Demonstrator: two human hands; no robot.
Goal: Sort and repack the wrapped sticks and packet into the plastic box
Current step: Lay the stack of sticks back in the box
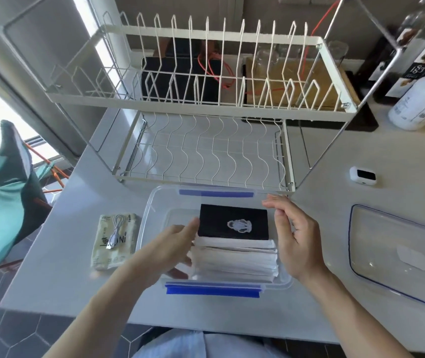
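Between your relaxed, empty left hand (172,244) and right hand (292,241), sticks (234,259) and black packet (233,222) already fill the box (152,202); lid (397,257) remains off.

A white wire dish rack (206,109) fills twelve o'clock on the counter (335,161). At three o'clock lie a small white gadget (363,174) and, lower, a clear lid (397,257). A white bottle (423,99) stands at two o'clock. Teal cloth (2,192) hangs at nine o'clock.
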